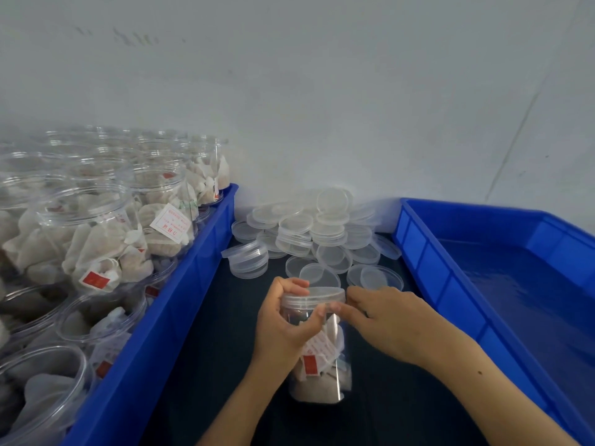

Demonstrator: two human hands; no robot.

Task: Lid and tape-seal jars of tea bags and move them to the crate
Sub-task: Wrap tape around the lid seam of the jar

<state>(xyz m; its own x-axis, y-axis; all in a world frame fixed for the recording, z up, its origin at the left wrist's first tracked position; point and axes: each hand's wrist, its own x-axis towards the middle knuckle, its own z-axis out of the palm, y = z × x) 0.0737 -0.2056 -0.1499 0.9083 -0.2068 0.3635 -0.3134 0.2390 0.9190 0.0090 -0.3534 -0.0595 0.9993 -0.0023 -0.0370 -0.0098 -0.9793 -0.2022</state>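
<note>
Far left of frame: blue crate (180, 284) packed w/ open clear jars (96, 239) of tea bags, no lids on. Tags on the bags are white w/ red print, plus small red squares; the characters are too small and blurred to read. No brand legible.

Center, upper-mid: heap of clear lids (309, 230) piled loose on the dark tabletop (209, 349), reaching back to the wall.

Center, lower: the one jar (317, 342) in work stands upright on the tabletop, btwn the two crates, just in front of the lid heap. It holds tea bags w/ the same red-and-white tags, text unreadable. A clear lid (314, 296) sits on its mouth. Left hand (286, 320) grips the jar's upper part, fingers curled over the lid rim, thumb across the front. Right hand (386, 313) is at the lid's right edge, thumb and fingertips pinching at the rim; can't tell whether tape is in the pinch.

Right of frame: second blue crate (450, 284), ribbed wall, bare blue floor showing.

Room: plain pale grey wall (322, 91) fills the top half, w/ faint smudges upper left and a thin seam line at right.
</note>
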